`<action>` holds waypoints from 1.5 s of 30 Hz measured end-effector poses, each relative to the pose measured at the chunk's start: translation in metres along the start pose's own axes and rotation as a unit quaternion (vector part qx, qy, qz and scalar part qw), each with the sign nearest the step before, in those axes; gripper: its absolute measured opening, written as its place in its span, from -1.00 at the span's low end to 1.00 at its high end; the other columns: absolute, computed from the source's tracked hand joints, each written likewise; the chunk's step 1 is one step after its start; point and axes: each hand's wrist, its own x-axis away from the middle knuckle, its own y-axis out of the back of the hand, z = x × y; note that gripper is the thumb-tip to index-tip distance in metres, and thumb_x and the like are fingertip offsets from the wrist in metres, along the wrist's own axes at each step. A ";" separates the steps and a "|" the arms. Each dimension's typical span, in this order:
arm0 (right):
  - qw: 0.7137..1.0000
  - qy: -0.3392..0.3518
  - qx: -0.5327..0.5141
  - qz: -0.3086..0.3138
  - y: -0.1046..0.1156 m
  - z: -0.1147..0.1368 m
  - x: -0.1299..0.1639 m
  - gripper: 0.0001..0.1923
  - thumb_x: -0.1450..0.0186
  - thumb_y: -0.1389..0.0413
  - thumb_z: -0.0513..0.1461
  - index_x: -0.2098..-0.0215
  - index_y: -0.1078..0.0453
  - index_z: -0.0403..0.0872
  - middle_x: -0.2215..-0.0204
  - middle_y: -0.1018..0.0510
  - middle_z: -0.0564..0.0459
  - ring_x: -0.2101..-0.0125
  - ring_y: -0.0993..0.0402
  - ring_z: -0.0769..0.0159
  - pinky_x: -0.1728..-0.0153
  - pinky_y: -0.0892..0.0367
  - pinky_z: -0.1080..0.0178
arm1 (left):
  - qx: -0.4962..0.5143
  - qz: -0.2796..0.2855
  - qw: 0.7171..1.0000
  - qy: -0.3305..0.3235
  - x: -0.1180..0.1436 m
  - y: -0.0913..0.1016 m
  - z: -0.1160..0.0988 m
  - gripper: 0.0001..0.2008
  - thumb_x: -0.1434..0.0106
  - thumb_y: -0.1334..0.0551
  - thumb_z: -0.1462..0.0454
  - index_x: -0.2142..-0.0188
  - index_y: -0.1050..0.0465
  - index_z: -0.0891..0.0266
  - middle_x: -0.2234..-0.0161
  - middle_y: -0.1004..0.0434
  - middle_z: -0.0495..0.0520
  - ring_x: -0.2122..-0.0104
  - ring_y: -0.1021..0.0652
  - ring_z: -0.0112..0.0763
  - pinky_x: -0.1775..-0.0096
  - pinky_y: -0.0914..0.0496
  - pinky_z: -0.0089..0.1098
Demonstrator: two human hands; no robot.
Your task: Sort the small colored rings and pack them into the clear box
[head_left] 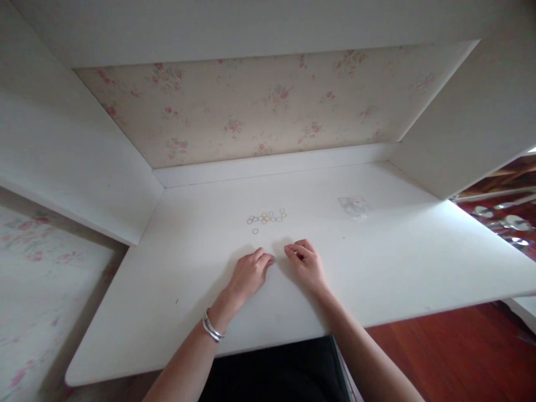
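Observation:
My left hand [251, 271], with a silver bracelet [212, 328] on its wrist, pinches a small thin ring [273, 259] between thumb and forefinger, just above or on the white tabletop. My right hand [306, 262] is apart from it on the right, fingers curled with the tips together; whatever they may hold is too small to make out. Beyond both hands lies a loose cluster of several small thin rings [272, 218], some greyish and some orange-tan. One single ring [255, 231] rests a little nearer, in front of the left hand.
A crumpled clear plastic bag [355, 207] lies on the white desk [397, 245] at the right. A small dark sliver [176, 301] is at the left. White side panels and a floral-papered back wall [251, 111] enclose the desk. Shiny objects [515, 223] stand beyond the right edge.

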 end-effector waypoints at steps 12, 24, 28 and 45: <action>1.000 -0.001 0.021 -0.002 0.000 -0.001 -0.001 -0.69 -0.25 -0.02 -0.04 0.38 -0.51 -0.03 0.37 -0.42 0.03 0.56 -0.26 0.46 0.50 -0.24 0.33 | 0.127 -0.134 0.980 0.080 0.003 0.015 0.025 -0.74 -0.33 -0.01 0.17 0.24 -0.43 0.19 0.31 -0.50 0.07 0.29 -0.49 -0.38 0.21 -0.35 -0.40; 0.975 0.050 0.180 0.123 -0.011 0.009 -0.011 -0.74 -0.29 0.02 -0.10 0.22 -0.46 0.03 0.27 -0.45 0.05 0.48 -0.38 0.43 0.41 -0.28 0.34 | 0.168 -0.125 0.957 0.200 0.013 0.022 0.065 -0.68 -0.26 -0.05 0.08 0.28 -0.47 0.22 0.65 -0.30 -0.10 0.63 -0.33 -0.51 0.54 -0.16 -0.50; 0.937 0.111 0.269 0.195 -0.022 0.028 -0.034 -0.70 -0.31 0.04 -0.15 0.02 -0.37 0.06 0.16 -0.44 0.01 0.38 -0.43 0.39 0.33 -0.27 0.33 | 0.194 -0.123 0.951 0.206 0.013 0.022 0.066 -0.68 -0.25 -0.06 0.07 0.29 -0.47 0.23 0.65 -0.32 -0.10 0.65 -0.32 -0.51 0.56 -0.14 -0.50; 0.897 0.159 0.335 0.239 -0.047 0.031 -0.066 -0.76 -0.32 0.06 -0.22 0.28 -0.47 0.02 0.24 -0.47 0.06 0.31 -0.42 0.35 0.35 -0.19 0.35 | 0.221 -0.117 0.949 0.191 0.016 0.026 0.069 -0.75 -0.23 -0.09 0.16 0.29 -0.49 0.22 0.59 -0.44 -0.06 0.60 -0.41 -0.49 0.51 -0.21 -0.48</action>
